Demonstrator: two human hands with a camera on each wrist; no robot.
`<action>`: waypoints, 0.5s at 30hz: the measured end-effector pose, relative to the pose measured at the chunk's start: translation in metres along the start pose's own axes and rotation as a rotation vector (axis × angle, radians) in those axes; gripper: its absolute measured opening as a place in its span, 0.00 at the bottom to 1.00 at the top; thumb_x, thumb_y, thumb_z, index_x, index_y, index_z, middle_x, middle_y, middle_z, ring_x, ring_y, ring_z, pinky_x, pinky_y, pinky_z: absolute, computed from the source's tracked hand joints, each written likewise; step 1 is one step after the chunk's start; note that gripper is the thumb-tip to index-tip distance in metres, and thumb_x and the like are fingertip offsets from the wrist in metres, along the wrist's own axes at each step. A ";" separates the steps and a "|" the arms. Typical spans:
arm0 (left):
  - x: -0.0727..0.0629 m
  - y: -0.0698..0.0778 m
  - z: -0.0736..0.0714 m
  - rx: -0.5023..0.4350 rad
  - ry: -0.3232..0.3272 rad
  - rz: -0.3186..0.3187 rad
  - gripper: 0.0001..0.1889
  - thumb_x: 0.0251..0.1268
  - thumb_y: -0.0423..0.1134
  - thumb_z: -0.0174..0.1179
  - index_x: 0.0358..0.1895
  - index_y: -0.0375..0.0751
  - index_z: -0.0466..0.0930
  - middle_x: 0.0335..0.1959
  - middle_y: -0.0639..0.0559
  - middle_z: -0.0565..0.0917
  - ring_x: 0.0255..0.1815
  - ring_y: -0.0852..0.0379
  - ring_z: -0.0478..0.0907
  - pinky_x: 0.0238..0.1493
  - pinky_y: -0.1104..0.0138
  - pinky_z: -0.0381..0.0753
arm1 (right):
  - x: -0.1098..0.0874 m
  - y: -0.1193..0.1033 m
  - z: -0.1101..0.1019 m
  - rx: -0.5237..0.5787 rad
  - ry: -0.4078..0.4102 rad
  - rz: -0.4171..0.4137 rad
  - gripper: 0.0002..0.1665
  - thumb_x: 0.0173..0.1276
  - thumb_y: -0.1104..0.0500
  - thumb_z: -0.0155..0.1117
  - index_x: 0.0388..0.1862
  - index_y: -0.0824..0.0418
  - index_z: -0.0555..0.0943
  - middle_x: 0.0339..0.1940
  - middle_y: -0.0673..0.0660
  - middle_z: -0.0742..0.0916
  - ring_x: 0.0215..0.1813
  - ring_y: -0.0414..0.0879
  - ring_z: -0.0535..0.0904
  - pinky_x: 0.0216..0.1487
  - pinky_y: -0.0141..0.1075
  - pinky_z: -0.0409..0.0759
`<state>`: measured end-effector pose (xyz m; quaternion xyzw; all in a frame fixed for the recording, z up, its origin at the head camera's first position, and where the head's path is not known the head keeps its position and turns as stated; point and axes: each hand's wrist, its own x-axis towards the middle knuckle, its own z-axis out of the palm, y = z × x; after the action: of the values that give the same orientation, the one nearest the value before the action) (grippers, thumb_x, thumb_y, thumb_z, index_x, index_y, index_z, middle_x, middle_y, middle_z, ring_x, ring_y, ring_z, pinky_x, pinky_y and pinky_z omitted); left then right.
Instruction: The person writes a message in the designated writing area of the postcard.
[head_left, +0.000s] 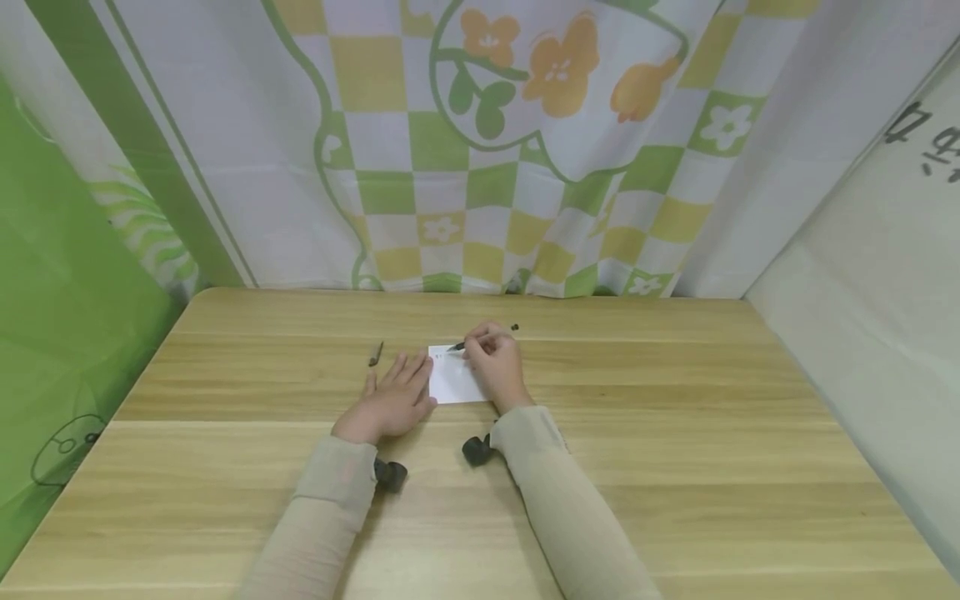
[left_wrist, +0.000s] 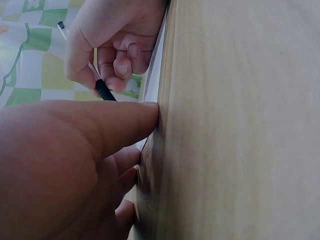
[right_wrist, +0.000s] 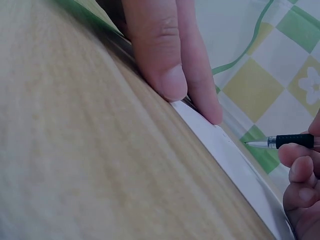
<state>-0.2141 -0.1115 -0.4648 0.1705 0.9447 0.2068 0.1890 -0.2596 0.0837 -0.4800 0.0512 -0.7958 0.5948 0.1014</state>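
Note:
A square white sheet of paper (head_left: 455, 383) lies on the wooden table, with a few small dark marks near its upper left corner. My left hand (head_left: 392, 398) rests flat with fingers spread, its fingertips and thumb pressing the paper's left edge. Over the paper's right side, my right hand (head_left: 497, 367) pinches a pen (right_wrist: 292, 141) with a clear barrel and black grip. In the right wrist view the bare pen tip points toward the left hand, a little above the sheet. The ring and little fingers of the right hand are curled in.
A dark pen cap (head_left: 377, 354) lies on the table (head_left: 675, 433) just beyond the left hand. Behind the far table edge hangs a checked, flowered curtain (head_left: 525, 167). A green cloth (head_left: 67, 292) is on the left, and a pale sheet with dark writing (head_left: 885, 225) on the right.

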 end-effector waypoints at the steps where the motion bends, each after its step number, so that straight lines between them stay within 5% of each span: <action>1: 0.000 0.000 0.000 -0.002 -0.001 0.000 0.38 0.81 0.57 0.41 0.83 0.48 0.39 0.84 0.52 0.35 0.83 0.45 0.26 0.73 0.33 0.23 | 0.000 0.000 0.000 -0.006 -0.004 -0.001 0.11 0.66 0.61 0.59 0.27 0.63 0.84 0.39 0.52 0.84 0.41 0.46 0.80 0.42 0.34 0.80; 15: -0.001 0.003 -0.002 -0.011 -0.014 -0.007 0.38 0.81 0.56 0.42 0.83 0.48 0.37 0.84 0.53 0.34 0.83 0.45 0.26 0.72 0.33 0.22 | 0.000 0.000 0.000 -0.013 -0.036 0.018 0.10 0.65 0.59 0.60 0.26 0.60 0.83 0.38 0.50 0.84 0.43 0.46 0.79 0.45 0.38 0.79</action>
<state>-0.2137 -0.1099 -0.4620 0.1676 0.9428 0.2104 0.1971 -0.2597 0.0841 -0.4801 0.0538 -0.8019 0.5894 0.0821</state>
